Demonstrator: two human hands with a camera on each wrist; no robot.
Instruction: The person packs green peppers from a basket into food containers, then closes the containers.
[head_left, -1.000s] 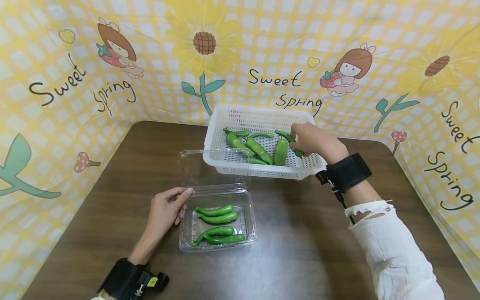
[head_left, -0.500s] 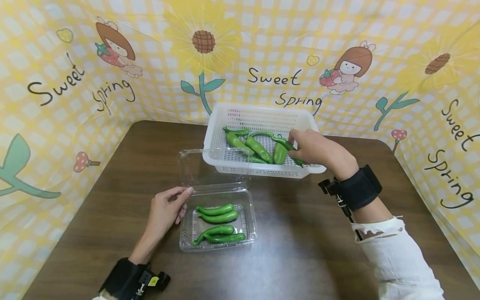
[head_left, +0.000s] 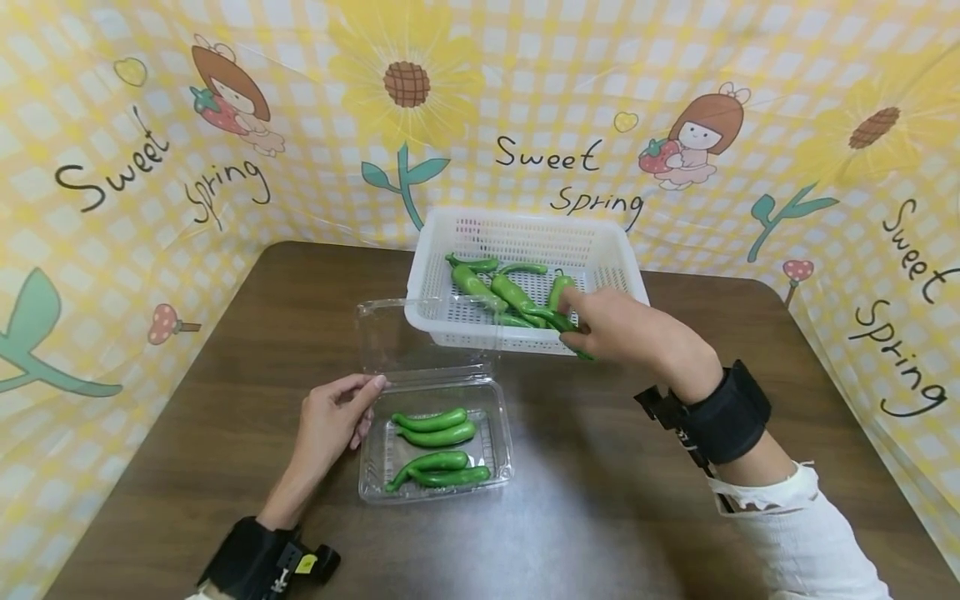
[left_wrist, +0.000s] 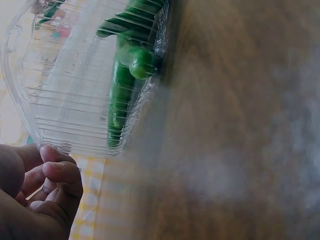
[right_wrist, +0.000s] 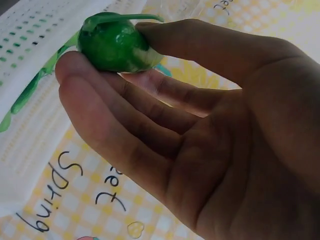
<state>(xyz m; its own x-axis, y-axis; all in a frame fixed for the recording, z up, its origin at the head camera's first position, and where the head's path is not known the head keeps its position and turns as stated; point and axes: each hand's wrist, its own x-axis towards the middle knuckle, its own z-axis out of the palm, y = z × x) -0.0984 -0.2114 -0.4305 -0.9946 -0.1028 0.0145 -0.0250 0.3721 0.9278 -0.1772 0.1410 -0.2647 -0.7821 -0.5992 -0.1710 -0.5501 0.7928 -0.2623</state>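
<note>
My right hand point(head_left: 622, 329) pinches a green pepper point(head_left: 553, 319) between thumb and fingers, over the near rim of the white perforated basket point(head_left: 480, 337). In the right wrist view this pepper point(right_wrist: 112, 47) appears end-on, its thin stem pointing along the thumb. Several more green peppers point(head_left: 517, 298) lie inside the basket. At the near left, my left hand point(head_left: 333, 417) pinches the hinge-side corner of a clear plastic clamshell box point(head_left: 498, 492), whose lid stands raised behind it. Several green peppers point(head_left: 438, 433) lie crosswise in the box. Through its clear wall, the left wrist view shows peppers point(left_wrist: 120, 95).
The brown wooden table point(head_left: 585, 517) carries both containers, the basket at the back and the box nearer. A yellow checked cloth point(head_left: 540, 83) with printed flowers stands round the back and sides. The raised clear lid point(head_left: 397, 337) overlaps the basket's front left corner.
My right hand has lifted a pepper from the basket's right side and brought it left and nearer, over the front rim. The left hand and the box have stayed put.
</note>
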